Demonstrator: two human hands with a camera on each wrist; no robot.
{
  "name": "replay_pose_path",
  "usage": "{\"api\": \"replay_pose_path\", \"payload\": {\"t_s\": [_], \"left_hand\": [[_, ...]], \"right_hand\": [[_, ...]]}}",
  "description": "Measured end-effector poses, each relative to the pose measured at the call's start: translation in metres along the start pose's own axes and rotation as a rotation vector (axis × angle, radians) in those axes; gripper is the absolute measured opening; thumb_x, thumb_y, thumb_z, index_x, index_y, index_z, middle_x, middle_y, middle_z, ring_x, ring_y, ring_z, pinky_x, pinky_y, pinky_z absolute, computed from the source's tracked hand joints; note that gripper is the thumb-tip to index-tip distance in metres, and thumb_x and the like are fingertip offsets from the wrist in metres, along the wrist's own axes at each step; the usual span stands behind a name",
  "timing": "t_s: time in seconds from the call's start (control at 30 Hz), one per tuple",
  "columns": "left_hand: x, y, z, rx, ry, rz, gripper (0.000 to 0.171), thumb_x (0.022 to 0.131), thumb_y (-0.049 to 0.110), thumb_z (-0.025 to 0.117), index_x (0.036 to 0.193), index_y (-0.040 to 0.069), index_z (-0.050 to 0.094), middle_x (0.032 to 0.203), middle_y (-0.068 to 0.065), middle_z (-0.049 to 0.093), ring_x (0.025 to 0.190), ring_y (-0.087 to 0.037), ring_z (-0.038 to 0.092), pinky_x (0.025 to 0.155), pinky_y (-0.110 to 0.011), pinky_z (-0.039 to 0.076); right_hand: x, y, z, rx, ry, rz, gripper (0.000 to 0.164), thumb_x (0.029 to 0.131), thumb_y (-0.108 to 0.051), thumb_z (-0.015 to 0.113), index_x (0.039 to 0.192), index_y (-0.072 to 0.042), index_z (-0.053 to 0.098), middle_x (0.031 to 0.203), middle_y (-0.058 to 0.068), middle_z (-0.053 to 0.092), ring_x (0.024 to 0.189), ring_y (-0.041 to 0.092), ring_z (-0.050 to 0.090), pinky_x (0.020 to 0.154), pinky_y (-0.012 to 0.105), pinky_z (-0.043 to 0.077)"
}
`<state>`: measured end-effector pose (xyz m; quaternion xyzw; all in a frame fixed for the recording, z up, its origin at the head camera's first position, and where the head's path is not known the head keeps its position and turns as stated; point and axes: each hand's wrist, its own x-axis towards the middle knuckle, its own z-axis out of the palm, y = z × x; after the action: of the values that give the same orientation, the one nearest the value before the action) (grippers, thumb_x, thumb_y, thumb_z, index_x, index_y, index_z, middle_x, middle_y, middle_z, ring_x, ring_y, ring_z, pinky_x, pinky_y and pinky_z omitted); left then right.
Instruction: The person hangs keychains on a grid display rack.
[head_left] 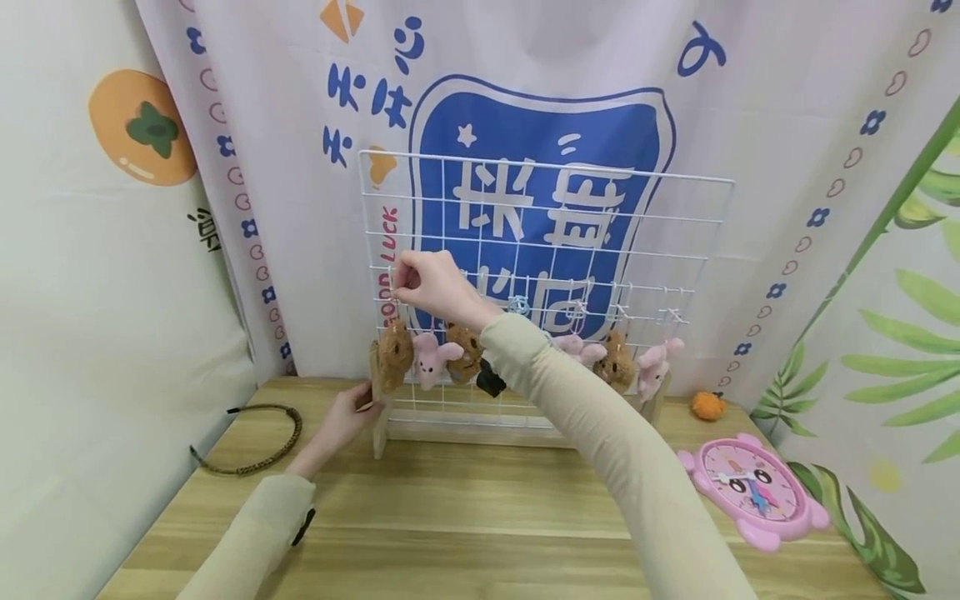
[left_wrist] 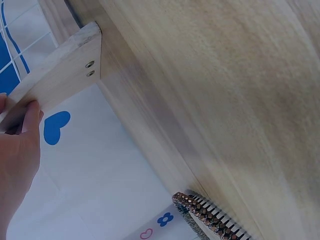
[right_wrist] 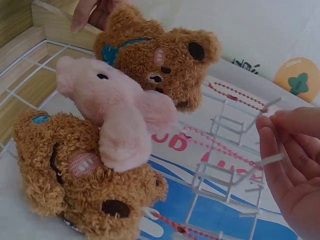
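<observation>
My left hand (head_left: 347, 423) grips the left wooden upright (left_wrist: 65, 75) of a stand that carries a white wire grid (head_left: 551, 173). In the right wrist view, the thumb and forefinger of my right hand (right_wrist: 295, 155) pinch at a white hook, where the red bead chain (right_wrist: 240, 92) of a brown plush bear (right_wrist: 155, 62) loops over. A pink plush rabbit (right_wrist: 107, 87) hangs beside that bear, with a second brown bear (right_wrist: 80, 175) past it. Their chains run to other hooks on the grid. My right forearm hides part of the row in the head view.
Farther right hang another brown bear (head_left: 615, 362) and a pink plush (head_left: 654, 371). A braided headband (head_left: 296, 425) lies left on the wooden table (head_left: 450, 517). To the right are a pink toy clock (head_left: 753, 487) and an orange pumpkin-like ornament (head_left: 707, 406). A printed curtain hangs behind.
</observation>
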<state>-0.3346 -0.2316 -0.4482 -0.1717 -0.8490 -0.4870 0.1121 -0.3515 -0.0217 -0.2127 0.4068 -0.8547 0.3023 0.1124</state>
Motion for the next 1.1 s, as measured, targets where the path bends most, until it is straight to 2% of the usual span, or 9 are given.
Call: {"api": "replay_pose_path", "payload": {"t_s": [0.27,0.5,0.63,0.83,1.1], "left_hand": [[-0.002,0.0,-0.002,0.003,-0.016,-0.032,0.049,0.098,0.0,0.055,0.141,-0.017,0.039,0.139,-0.039,0.048,0.129,-0.051,0.051,0.105,-0.049,0.051],[-0.001,0.0,-0.006,0.036,0.008,-0.053,0.049,0.099,0.002,0.055,0.142,-0.016,0.04,0.139,-0.038,0.048,0.131,-0.051,0.049,0.107,-0.054,0.048],[-0.002,0.001,-0.009,0.046,0.011,-0.05,0.049,0.099,0.002,0.056,0.141,-0.016,0.041,0.139,-0.038,0.048,0.13,-0.051,0.049,0.108,-0.054,0.047],[-0.003,0.0,-0.01,0.063,0.015,-0.055,0.048,0.099,0.003,0.055,0.14,-0.018,0.04,0.137,-0.039,0.049,0.128,-0.052,0.05,0.105,-0.054,0.05],[-0.005,-0.001,-0.014,0.074,0.016,-0.07,0.049,0.1,0.004,0.055,0.141,-0.018,0.04,0.139,-0.039,0.048,0.13,-0.051,0.049,0.107,-0.054,0.049]], "right_hand": [[-0.023,-0.007,-0.014,0.058,0.051,-0.012,0.005,0.093,-0.009,0.067,0.095,-0.007,0.064,0.094,0.006,0.073,0.08,0.011,0.067,0.071,0.014,0.058],[-0.07,-0.003,-0.012,0.11,0.082,-0.068,0.006,0.092,-0.009,0.069,0.095,-0.005,0.065,0.091,0.007,0.073,0.079,0.012,0.068,0.072,0.015,0.061],[-0.108,0.012,0.001,0.131,0.054,-0.033,0.006,0.092,-0.01,0.069,0.095,-0.006,0.066,0.088,0.007,0.072,0.074,0.009,0.066,0.068,0.015,0.061],[-0.169,0.049,0.029,0.161,0.021,0.046,0.005,0.093,-0.011,0.067,0.095,-0.006,0.067,0.091,0.009,0.074,0.079,0.011,0.069,0.072,0.015,0.061],[-0.235,0.097,0.058,0.165,0.008,0.165,0.005,0.095,-0.013,0.065,0.093,-0.009,0.067,0.091,0.008,0.074,0.082,0.008,0.069,0.075,0.016,0.062]]}}
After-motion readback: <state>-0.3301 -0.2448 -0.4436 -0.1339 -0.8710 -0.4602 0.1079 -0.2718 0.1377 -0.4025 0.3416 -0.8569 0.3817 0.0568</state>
